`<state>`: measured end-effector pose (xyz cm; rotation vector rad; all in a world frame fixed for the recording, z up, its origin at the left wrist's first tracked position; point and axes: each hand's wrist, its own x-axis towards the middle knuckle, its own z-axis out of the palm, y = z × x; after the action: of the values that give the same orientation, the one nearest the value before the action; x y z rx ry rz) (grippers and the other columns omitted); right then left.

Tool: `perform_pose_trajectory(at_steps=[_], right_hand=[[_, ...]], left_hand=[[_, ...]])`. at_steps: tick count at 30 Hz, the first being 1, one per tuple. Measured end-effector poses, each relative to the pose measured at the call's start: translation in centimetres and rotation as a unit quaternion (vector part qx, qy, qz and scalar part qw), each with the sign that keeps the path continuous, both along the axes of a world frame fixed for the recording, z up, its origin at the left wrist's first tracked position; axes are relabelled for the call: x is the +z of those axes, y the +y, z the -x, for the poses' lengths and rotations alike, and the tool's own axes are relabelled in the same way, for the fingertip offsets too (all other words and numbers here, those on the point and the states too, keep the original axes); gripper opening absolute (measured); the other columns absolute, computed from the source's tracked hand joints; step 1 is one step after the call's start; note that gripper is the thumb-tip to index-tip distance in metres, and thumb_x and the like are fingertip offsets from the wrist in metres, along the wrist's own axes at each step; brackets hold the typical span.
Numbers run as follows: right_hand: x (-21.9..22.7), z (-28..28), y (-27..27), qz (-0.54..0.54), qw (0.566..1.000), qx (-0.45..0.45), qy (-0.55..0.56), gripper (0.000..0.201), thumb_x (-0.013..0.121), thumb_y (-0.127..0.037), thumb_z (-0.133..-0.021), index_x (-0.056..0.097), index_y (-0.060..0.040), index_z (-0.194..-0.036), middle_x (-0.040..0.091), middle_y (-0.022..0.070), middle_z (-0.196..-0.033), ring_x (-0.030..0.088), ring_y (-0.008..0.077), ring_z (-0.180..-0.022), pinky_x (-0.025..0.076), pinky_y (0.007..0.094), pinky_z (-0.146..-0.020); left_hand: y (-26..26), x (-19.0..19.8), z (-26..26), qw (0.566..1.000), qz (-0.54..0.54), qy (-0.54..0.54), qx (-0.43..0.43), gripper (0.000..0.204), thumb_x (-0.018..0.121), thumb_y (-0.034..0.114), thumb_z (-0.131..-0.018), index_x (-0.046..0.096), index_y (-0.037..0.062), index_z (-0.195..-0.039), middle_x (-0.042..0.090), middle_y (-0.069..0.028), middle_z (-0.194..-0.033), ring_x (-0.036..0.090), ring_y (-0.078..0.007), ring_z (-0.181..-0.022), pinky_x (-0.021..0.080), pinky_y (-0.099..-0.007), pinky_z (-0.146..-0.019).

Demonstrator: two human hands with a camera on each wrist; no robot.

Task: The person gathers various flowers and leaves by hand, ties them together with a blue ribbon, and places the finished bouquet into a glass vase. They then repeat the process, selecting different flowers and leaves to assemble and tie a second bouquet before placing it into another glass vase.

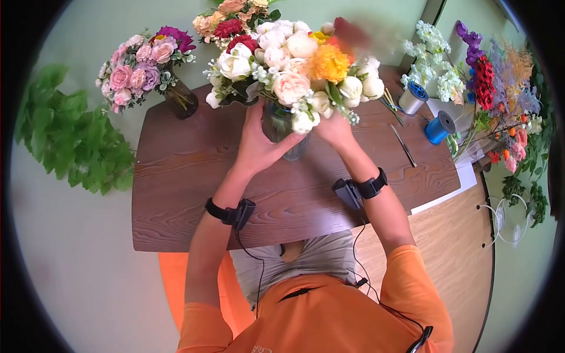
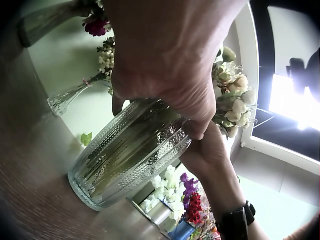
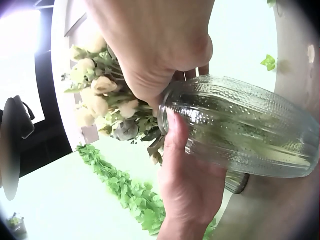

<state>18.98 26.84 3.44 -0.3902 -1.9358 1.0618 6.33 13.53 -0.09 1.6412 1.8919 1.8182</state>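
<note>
A ribbed clear glass vase (image 2: pixel 127 155) with green stems inside stands between my hands, its base right at the tabletop. From its mouth spreads a full bouquet (image 1: pixel 292 65) of white, blush, orange and red flowers. My left hand (image 1: pixel 259 141) grips the vase's upper side, its thumb lying across the front of the glass. The right hand (image 3: pixel 160 55) holds round the vase at its neck, just below the blooms, with its fingers partly hidden behind the glass. Petals cover much of the right hand (image 1: pixel 334 129) in the head view.
On the dark wooden table (image 1: pixel 194 176), a vase of pink and purple flowers (image 1: pixel 138 73) leans at left. Scissors (image 1: pixel 404 146), a blue ribbon spool (image 1: pixel 439 127) and a silver spool (image 1: pixel 413 99) lie at right, beside cut stems (image 1: pixel 393 107) and colourful loose flowers (image 1: pixel 500 112).
</note>
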Motion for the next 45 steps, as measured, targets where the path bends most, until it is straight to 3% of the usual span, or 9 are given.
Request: perform_pose_trajectory(at_steps=[9, 12, 16, 22, 27, 30, 36, 38, 45], right_hand=[[-3.0, -0.5, 3.9, -0.081, 0.993, 0.080, 0.006, 0.052, 0.079, -0.012, -0.084, 0.060, -0.0022, -0.131, 0.064, 0.0124, -0.130, 0.061, 0.0257, -0.116, 0.049, 0.0392, -0.101], [-1.1, -0.7, 2.8, -0.104, 0.990, 0.090, 0.033, 0.035, 0.070, -0.005, -0.090, 0.062, -0.0028, -0.123, 0.068, 0.0090, -0.114, 0.062, 0.0206, -0.101, 0.053, 0.0367, -0.089], [-1.8, -1.3, 4.1, -0.034, 0.993, 0.106, -0.041, 0.043, 0.073, -0.007, -0.086, 0.063, -0.0010, -0.127, 0.068, 0.0136, -0.124, 0.063, 0.0264, -0.113, 0.050, 0.0396, -0.099], [-1.7, -1.9, 0.6, 0.014, 0.994, 0.096, 0.055, 0.039, 0.070, -0.003, -0.082, 0.066, 0.0011, -0.120, 0.072, 0.0124, -0.115, 0.067, 0.0195, -0.103, 0.052, 0.0378, -0.094], [-3.2, -0.6, -0.8, -0.006, 0.994, 0.086, 0.065, 0.046, 0.080, -0.011, -0.075, 0.066, 0.0030, -0.116, 0.072, 0.0144, -0.112, 0.068, 0.0247, -0.103, 0.052, 0.0394, -0.095], [-4.3, -0.3, 0.1, -0.007, 0.997, 0.071, 0.041, 0.051, 0.084, -0.012, -0.077, 0.062, 0.0020, -0.121, 0.070, 0.0116, -0.116, 0.066, 0.0207, -0.105, 0.053, 0.0370, -0.093], [-3.3, -0.2, -0.8, 0.033, 0.991, 0.049, 0.121, 0.051, 0.084, -0.012, -0.081, 0.060, 0.0017, -0.124, 0.068, 0.0087, -0.118, 0.066, 0.0173, -0.105, 0.054, 0.0339, -0.091], [-3.6, -0.4, -0.3, -0.001, 0.994, 0.037, 0.099, 0.051, 0.083, -0.012, -0.082, 0.060, 0.0023, -0.125, 0.069, 0.0091, -0.117, 0.066, 0.0177, -0.104, 0.054, 0.0338, -0.090], [-2.8, -0.3, -0.1, 0.061, 0.992, 0.022, 0.113, 0.033, 0.074, -0.007, -0.088, 0.065, 0.0036, -0.118, 0.071, 0.0102, -0.112, 0.067, 0.0180, -0.103, 0.053, 0.0341, -0.091]], left_hand=[[0.0, 0.2, -0.3, 0.999, 0.003, -0.034, -0.021, 0.084, 0.091, 0.030, -0.071, 0.050, -0.0021, -0.137, 0.058, -0.0188, -0.130, 0.057, -0.0322, -0.123, 0.045, -0.0432, -0.104], [-0.2, 0.4, -0.4, 1.000, -0.009, 0.004, 0.018, 0.081, 0.091, 0.029, -0.071, 0.053, -0.0011, -0.135, 0.060, -0.0175, -0.129, 0.058, -0.0311, -0.122, 0.046, -0.0426, -0.104], [-0.1, -0.3, 0.1, 1.000, 0.023, 0.019, 0.003, 0.080, 0.091, 0.030, -0.070, 0.054, -0.0037, -0.133, 0.063, -0.0193, -0.125, 0.062, -0.0307, -0.117, 0.048, -0.0423, -0.102], [-0.3, 0.3, -0.6, 1.000, 0.001, -0.014, -0.017, 0.088, 0.091, 0.037, -0.069, 0.051, -0.0082, -0.133, 0.063, -0.0230, -0.124, 0.063, -0.0350, -0.117, 0.050, -0.0440, -0.099], [1.1, -2.0, -0.1, 0.995, 0.042, 0.063, 0.065, 0.090, 0.089, 0.036, -0.070, 0.048, -0.0083, -0.136, 0.062, -0.0254, -0.125, 0.060, -0.0409, -0.118, 0.049, -0.0477, -0.100], [0.4, -0.3, -1.0, 0.998, 0.055, -0.007, 0.025, 0.091, 0.089, 0.036, -0.069, 0.047, -0.0077, -0.137, 0.061, -0.0261, -0.127, 0.058, -0.0416, -0.120, 0.049, -0.0481, -0.101], [0.1, -2.4, -1.1, 0.989, -0.114, 0.045, 0.082, 0.063, 0.083, 0.024, -0.081, 0.054, -0.0045, -0.129, 0.060, -0.0170, -0.114, 0.059, -0.0342, -0.112, 0.047, -0.0428, -0.097], [-0.2, -2.5, -0.8, 0.991, -0.114, -0.069, 0.025, 0.046, 0.071, 0.005, -0.092, 0.052, -0.0119, -0.130, 0.058, -0.0188, -0.132, 0.055, -0.0271, -0.130, 0.039, -0.0396, -0.114], [0.1, -1.6, -1.4, 0.979, -0.115, -0.159, 0.048, 0.018, 0.069, 0.006, -0.097, 0.068, -0.0075, -0.109, 0.066, -0.0093, -0.108, 0.062, -0.0122, -0.100, 0.050, -0.0283, -0.090]])
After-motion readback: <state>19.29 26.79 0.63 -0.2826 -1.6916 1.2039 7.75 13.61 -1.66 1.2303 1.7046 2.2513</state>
